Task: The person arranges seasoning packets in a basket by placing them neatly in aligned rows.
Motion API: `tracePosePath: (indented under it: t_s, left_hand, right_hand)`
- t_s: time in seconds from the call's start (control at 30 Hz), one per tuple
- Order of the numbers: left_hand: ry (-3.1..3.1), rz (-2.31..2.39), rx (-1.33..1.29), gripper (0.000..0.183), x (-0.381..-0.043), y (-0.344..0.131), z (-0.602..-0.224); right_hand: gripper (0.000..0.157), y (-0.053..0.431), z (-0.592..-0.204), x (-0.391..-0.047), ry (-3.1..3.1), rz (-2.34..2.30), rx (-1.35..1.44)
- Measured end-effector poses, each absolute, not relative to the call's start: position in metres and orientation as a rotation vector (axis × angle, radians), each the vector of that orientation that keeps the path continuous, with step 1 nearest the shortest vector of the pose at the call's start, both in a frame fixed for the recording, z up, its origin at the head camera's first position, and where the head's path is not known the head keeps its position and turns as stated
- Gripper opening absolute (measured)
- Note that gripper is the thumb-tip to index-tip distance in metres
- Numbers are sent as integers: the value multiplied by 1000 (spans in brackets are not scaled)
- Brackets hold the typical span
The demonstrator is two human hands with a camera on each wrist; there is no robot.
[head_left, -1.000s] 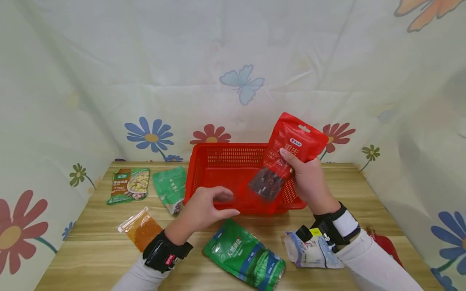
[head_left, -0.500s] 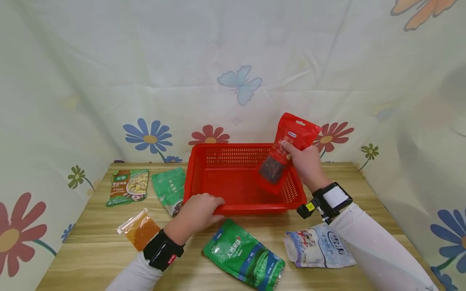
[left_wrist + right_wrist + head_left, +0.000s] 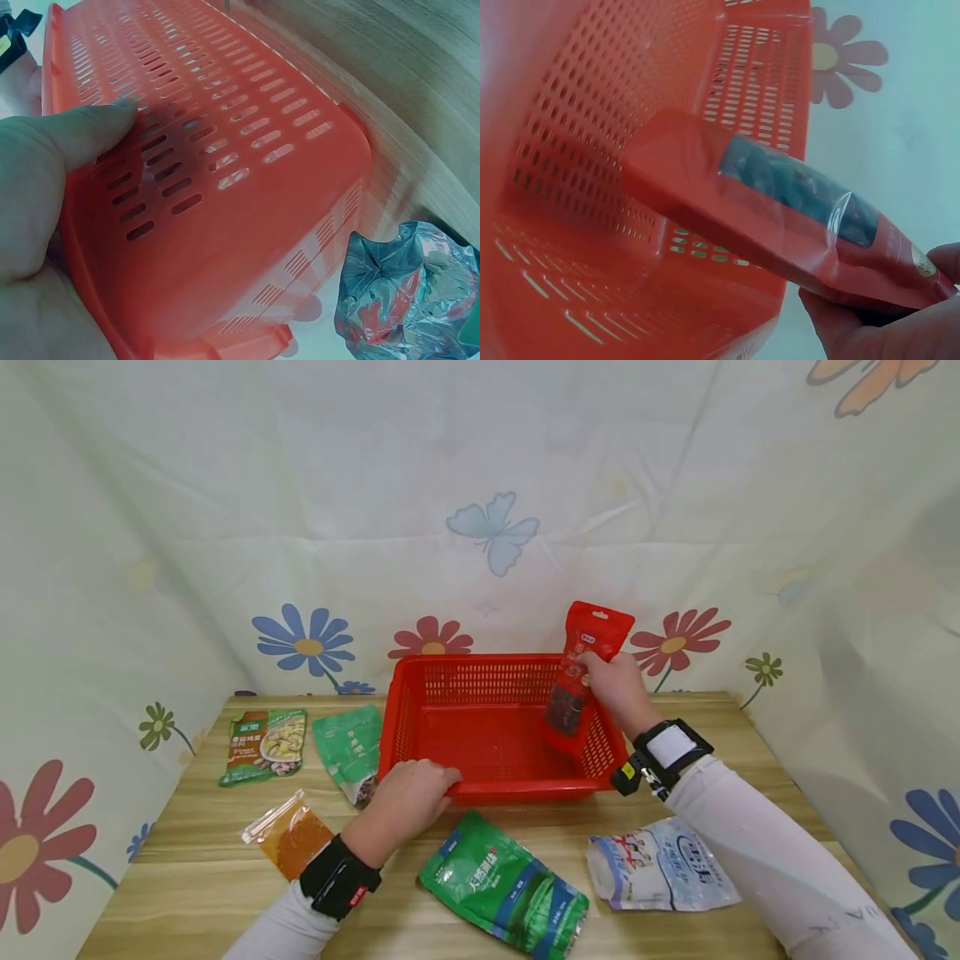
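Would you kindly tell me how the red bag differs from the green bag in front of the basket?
The right hand holds the red bag tilted, while the green bag lies flat on the table. The red bag reaches into the basket; the green bag is outside it. Both carry printed lettering.

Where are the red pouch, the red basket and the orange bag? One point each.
Red pouch (image 3: 566, 705), head view: on its dark window.
Red basket (image 3: 480, 739), head view: on its bare inner floor.
Orange bag (image 3: 295, 841), head view: on its orange middle.
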State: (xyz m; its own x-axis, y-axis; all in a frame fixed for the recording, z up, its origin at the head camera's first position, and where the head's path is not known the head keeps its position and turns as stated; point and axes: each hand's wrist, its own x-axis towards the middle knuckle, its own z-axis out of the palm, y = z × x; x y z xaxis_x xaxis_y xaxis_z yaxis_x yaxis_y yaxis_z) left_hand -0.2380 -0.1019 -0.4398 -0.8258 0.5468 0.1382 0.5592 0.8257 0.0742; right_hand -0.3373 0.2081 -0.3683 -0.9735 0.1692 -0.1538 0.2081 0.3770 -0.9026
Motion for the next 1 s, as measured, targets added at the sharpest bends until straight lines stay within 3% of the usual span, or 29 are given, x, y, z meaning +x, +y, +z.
tracePosePath:
  t_s: [0.63,1.0]
  left_hand:
    - [-2890,-190,-892,25,-239,-103,-442]
    - [-2885,-195,-882,22,-241,-103,-443]
  right_hand:
    - [52,201,-379,-345,2620,-1458,281]
    - [44,200,-375,-341,2669,-1294,248]
